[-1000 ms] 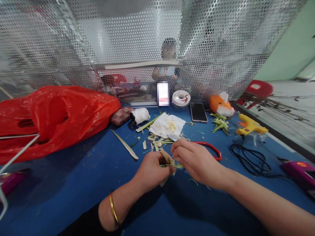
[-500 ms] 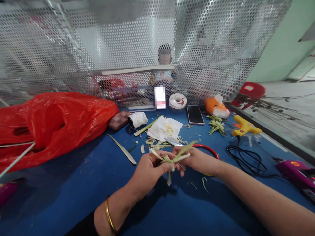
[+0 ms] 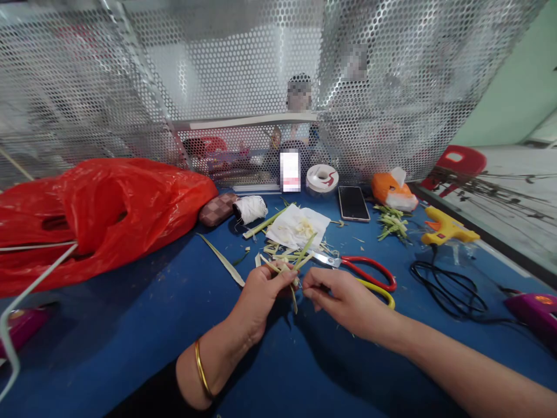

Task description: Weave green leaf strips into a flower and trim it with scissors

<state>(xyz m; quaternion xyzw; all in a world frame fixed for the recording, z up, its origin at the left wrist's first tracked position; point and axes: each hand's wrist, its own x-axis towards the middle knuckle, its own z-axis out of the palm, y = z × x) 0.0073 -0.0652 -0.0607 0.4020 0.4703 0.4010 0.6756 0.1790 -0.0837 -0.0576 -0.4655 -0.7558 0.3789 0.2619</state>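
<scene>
Pale green leaf strips (image 3: 304,252), joined in a small bundle, are pinched between the thumb and fingers of my left hand (image 3: 261,293). Just right of the bundle, my right hand (image 3: 337,296) has its fingers pressed together; whatever they hold is too small to make out. Scissors (image 3: 369,278) with one red and one yellow handle lie behind my right hand. White paper (image 3: 285,229) with pale scraps on it lies beyond both hands, with cut stalks around it. A long leaf strip (image 3: 221,259) rests on the blue table (image 3: 143,337) at the left.
A red plastic bag (image 3: 130,215) fills the left side. Along the back are a checkered pouch (image 3: 217,210), white thread (image 3: 252,209), a ribbon roll (image 3: 322,179) and a phone (image 3: 354,204). On the right are a tissue pack (image 3: 394,190), a yellow glue gun (image 3: 448,227) and its black cable (image 3: 448,284).
My right hand has moved away from the bundle, leaving a small gap, and the scissors show more fully. The bundle has turned in my left hand. The whole view has shifted slightly.
</scene>
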